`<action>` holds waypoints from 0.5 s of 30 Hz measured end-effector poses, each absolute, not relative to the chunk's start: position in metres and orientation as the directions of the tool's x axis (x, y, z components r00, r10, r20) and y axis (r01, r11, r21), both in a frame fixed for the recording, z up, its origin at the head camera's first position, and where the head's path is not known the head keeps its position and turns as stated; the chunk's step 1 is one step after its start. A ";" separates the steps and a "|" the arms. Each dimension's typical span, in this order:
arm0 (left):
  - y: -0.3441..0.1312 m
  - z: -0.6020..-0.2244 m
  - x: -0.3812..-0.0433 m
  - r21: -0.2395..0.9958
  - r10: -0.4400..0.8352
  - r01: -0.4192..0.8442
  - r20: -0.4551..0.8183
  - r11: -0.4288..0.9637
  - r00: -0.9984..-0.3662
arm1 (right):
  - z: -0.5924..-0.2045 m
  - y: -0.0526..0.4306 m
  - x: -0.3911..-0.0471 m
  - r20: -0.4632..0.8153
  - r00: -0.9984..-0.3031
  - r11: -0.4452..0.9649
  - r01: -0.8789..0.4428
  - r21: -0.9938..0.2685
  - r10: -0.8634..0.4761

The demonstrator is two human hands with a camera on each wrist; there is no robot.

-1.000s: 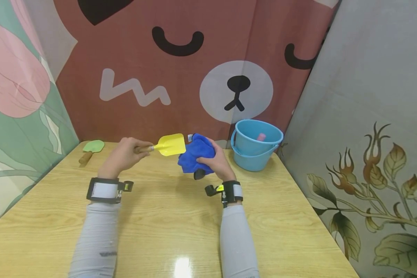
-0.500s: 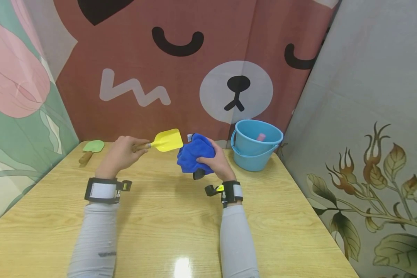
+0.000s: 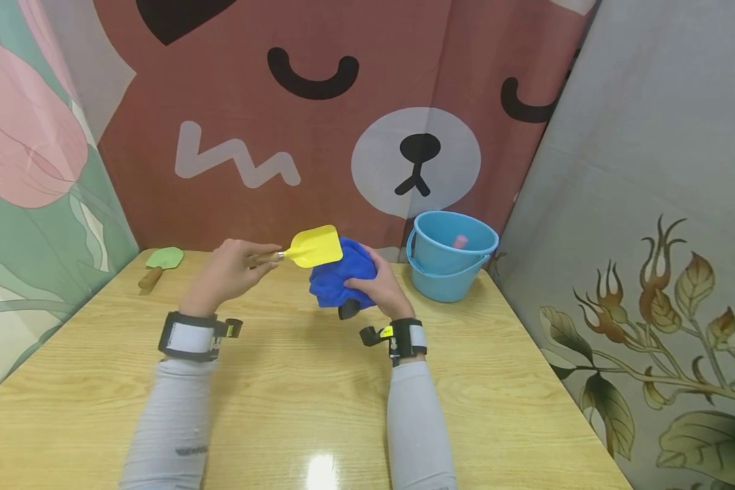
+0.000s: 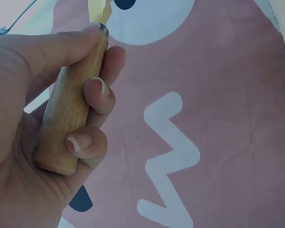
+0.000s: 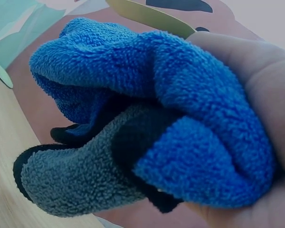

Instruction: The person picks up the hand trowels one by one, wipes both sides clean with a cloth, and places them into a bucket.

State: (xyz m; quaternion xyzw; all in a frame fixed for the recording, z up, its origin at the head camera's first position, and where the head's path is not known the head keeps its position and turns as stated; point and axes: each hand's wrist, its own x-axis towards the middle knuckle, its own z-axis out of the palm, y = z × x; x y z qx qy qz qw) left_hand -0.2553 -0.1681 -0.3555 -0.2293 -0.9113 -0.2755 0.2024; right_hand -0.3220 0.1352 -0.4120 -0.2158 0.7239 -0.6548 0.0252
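My left hand [image 3: 229,271] grips the wooden handle [image 4: 71,109] of a small yellow shovel [image 3: 315,246], fingers curled round it and thumb near the metal collar. The blade points right, raised above the table. In my right hand [image 3: 387,282] is a bunched blue cloth [image 3: 341,278], held between thumb and fingers. Its grey underside [image 5: 80,180] and black edging show in the right wrist view. The blade's right end overlaps the cloth in the head view; whether they touch, I cannot tell.
A light blue bucket [image 3: 444,282] with a pink object [image 3: 460,241] inside stands at the back right of the wooden table [image 3: 294,401]. At the back left lies a green shovel [image 3: 165,258] with a wooden handle. Printed curtains hang behind and at the sides.
The yellow shovel first shifted slightly left and up, then moved right with my left hand, its blade now overlapping the cloth. My right hand and the cloth have barely moved.
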 end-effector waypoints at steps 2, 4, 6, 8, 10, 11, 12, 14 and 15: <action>-0.166 -0.356 -0.255 0.397 0.317 0.540 0.501 0.742 -0.805 | -0.412 0.134 -0.322 0.240 -0.905 0.057 -0.277 -0.959 -0.352; -0.164 -0.356 -0.255 0.390 0.325 0.547 0.504 0.740 -0.800 | -0.412 0.134 -0.322 0.235 -0.904 0.063 -0.275 -0.959 -0.357; -0.161 -0.356 -0.255 0.386 0.331 0.556 0.510 0.736 -0.794 | -0.413 0.133 -0.323 0.235 -0.901 0.064 -0.276 -0.959 -0.365; -0.159 -0.357 -0.255 0.388 0.342 0.570 0.516 0.725 -0.785 | -0.413 0.132 -0.323 0.237 -0.897 0.060 -0.278 -0.959 -0.373; -0.157 -0.357 -0.255 0.387 0.350 0.580 0.519 0.717 -0.780 | -0.413 0.132 -0.324 0.237 -0.894 0.056 -0.278 -0.959 -0.380; -0.155 -0.357 -0.255 0.387 0.357 0.586 0.520 0.712 -0.776 | -0.413 0.132 -0.324 0.237 -0.893 0.056 -0.279 -0.959 -0.382; -0.154 -0.357 -0.255 0.388 0.362 0.590 0.518 0.708 -0.775 | -0.413 0.132 -0.324 0.238 -0.893 0.057 -0.280 -0.958 -0.383; -0.151 -0.357 -0.256 0.391 0.370 0.595 0.513 0.702 -0.774 | -0.414 0.132 -0.324 0.239 -0.892 0.060 -0.283 -0.957 -0.384; -0.150 -0.358 -0.256 0.395 0.371 0.595 0.510 0.700 -0.776 | -0.415 0.132 -0.324 0.240 -0.891 0.063 -0.285 -0.956 -0.385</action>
